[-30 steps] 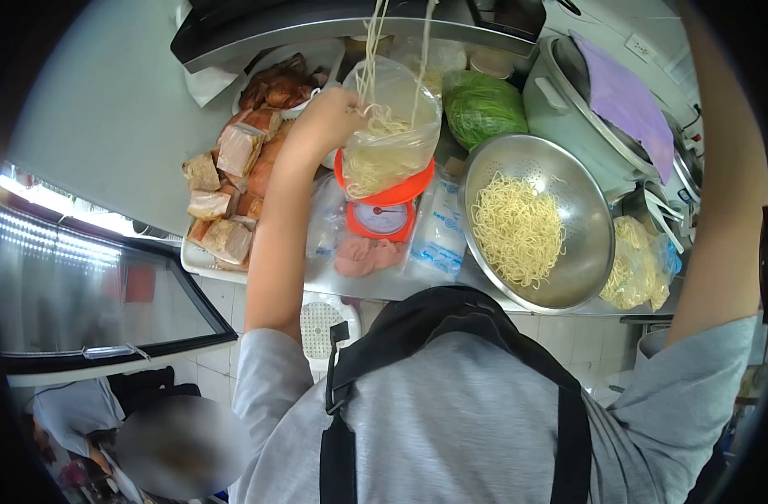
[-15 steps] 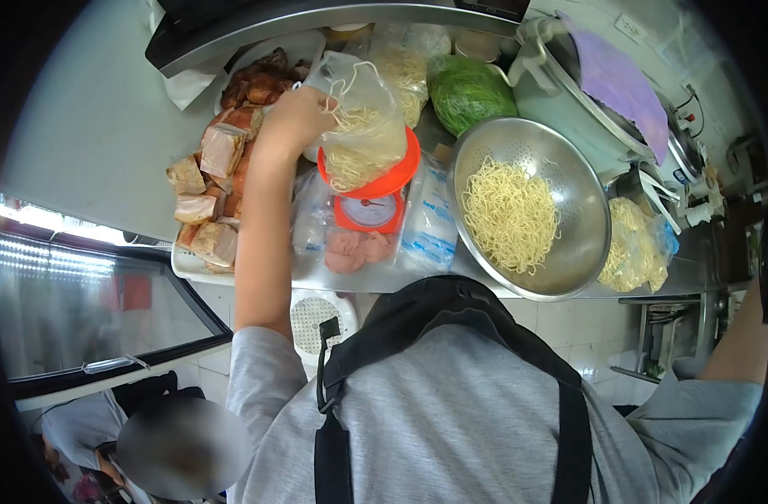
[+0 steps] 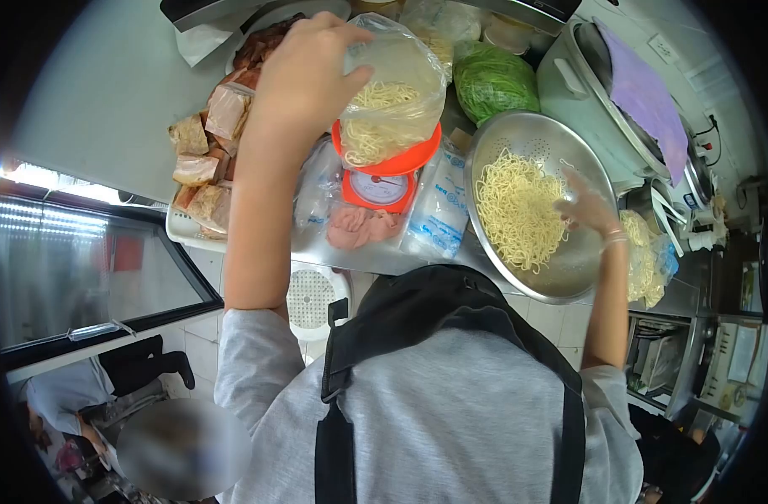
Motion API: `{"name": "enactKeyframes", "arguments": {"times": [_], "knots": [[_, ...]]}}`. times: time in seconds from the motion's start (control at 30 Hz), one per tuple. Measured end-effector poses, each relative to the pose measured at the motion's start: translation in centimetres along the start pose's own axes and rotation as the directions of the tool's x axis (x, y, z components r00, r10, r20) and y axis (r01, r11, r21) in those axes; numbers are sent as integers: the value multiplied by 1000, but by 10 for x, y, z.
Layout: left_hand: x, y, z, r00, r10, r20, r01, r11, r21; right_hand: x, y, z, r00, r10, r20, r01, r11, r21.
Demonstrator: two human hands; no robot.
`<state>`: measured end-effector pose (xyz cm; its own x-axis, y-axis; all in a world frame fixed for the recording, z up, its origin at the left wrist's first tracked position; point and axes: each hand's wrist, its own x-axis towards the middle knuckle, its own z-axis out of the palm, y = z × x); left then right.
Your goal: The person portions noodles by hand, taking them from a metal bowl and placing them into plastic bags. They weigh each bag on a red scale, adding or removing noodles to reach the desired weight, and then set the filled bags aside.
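My left hand (image 3: 317, 71) is at the near-left side of a clear plastic bag (image 3: 401, 59), thumb and fingers apart; whether it touches the bag's edge is hard to see. Pale yellow noodles (image 3: 376, 139) lie inside the bag, which rests on the red pan of a kitchen scale (image 3: 380, 189). Over a steel colander (image 3: 586, 164) my right hand (image 3: 587, 208) hangs, slightly blurred, its fingers spread beside a heap of loose noodles (image 3: 518, 210). I see nothing held in it.
Chunks of roasted meat (image 3: 228, 113) fill a white tray at left. A bag of greens (image 3: 495, 82) and a large pot (image 3: 569, 92) stand behind the colander. Flat plastic bags (image 3: 439, 210), a pink cloth (image 3: 363, 227) and bagged noodles (image 3: 644, 260) lie nearby. Another person (image 3: 81, 391) is at lower left.
My right hand has come in from the far right to the colander. My left hand has opened from its pinch on noodle strands at the bag. The whole view has shifted slightly.
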<state>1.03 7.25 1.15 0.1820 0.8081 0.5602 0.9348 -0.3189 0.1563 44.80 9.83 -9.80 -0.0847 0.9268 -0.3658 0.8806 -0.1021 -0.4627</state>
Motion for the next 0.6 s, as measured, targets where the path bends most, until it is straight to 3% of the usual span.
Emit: {"name": "enactKeyframes", "arguments": {"times": [0.17, 0.27, 0.33, 0.37, 0.47, 0.53, 0.6], "knots": [[8, 11, 30, 962, -40, 271, 65, 994, -86, -6, -1, 25, 995, -22, -101, 51, 956, 288], [19, 4, 28, 825, 215, 523, 34, 904, -426, -12, -6, 20, 991, -25, -128, 66, 944, 322], [22, 2, 6, 975, 142, 170, -20, 821, -570, -19, -12, 20, 991, -16, -133, 63, 932, 356], [20, 0, -5, 997, 73, -10, -63, 776, -628, -26, -16, 20, 990, -9, -138, 62, 921, 385], [14, -14, -26, 920, -315, -235, 101, 767, -633, -28, -18, 18, 977, -97, -191, 186, 827, 531], [6, -21, -17, 898, -377, -227, 160, 760, -630, -27, -39, 12, 933, -198, -301, 345, 728, 593], [-9, -29, 8, 913, -363, -183, 185, 772, -608, -46, -114, -2, 844, -278, -458, 522, 621, 585]]}}
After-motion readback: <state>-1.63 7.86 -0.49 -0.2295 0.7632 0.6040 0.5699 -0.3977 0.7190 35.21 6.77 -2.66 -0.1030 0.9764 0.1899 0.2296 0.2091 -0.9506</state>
